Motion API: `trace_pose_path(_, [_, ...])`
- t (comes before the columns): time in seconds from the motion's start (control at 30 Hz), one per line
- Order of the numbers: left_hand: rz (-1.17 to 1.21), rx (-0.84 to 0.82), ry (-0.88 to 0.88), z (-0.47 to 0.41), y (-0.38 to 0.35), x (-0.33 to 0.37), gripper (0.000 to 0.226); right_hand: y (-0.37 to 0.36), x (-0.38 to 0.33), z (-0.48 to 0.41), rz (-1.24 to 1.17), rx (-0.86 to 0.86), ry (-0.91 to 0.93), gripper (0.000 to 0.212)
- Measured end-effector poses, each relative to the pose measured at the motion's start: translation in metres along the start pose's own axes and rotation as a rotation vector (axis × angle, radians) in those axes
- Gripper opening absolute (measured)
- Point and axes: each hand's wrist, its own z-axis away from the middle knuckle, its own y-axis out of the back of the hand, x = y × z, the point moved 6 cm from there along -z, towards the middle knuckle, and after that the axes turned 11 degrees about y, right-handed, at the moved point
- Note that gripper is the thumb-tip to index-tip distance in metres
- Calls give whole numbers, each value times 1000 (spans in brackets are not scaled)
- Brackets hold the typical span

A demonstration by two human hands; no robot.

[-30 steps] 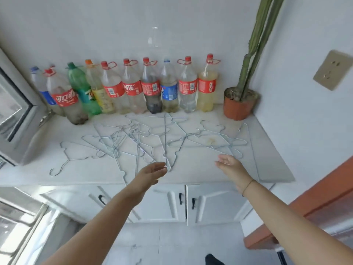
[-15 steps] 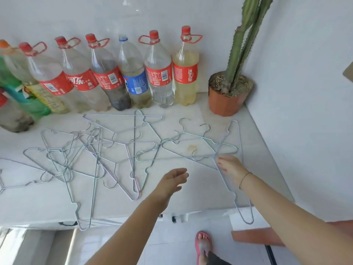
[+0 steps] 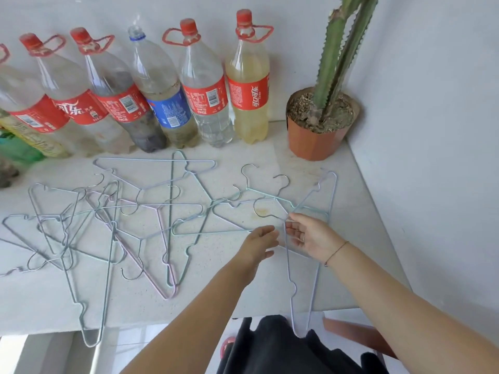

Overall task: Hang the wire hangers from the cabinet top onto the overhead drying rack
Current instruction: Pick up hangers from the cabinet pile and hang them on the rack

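Several thin wire hangers point(image 3: 113, 222) lie tangled across the white cabinet top point(image 3: 232, 295). At the right, one pale lilac hanger point(image 3: 313, 295) lies lengthwise, and its near end sticks out over the front edge. My right hand point(image 3: 313, 238) rests on its middle with thumb and fingers curled around the wire. Just to the left, my left hand point(image 3: 259, 241) hovers with fingers apart, at the tip of a pale blue hanger point(image 3: 210, 232). The overhead drying rack is out of view.
A row of plastic bottles point(image 3: 205, 85) lines the back wall. A potted cactus point(image 3: 316, 141) stands in the back right corner against the side wall point(image 3: 432, 157). Dark clothing point(image 3: 270, 346) shows below the cabinet's front edge.
The view has moved closer and to the right. My right hand has closed its fingers on the lilac hanger. My left hand has moved right, close to the right hand.
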Motion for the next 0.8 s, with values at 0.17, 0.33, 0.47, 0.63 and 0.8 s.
trace_pose_path(0.17, [63,-138,1,5,-19,23,34,1,-19,17,-33,-38,80,16])
trace_pose_path(0.33, [77,-235,27,19,-40,33,33,19,-32,35,-88,2,139,13])
trace_pose_path(0.47, [74,-297,22,26,-59,39,36,30,-39,50,-153,11,178,16])
trace_pose_path(0.63, [53,-344,5,30,-69,45,37,35,-44,62,-215,45,224,19])
trace_pose_path(0.8, [-59,-394,7,34,-85,42,33,46,-38,71,-284,147,230,19])
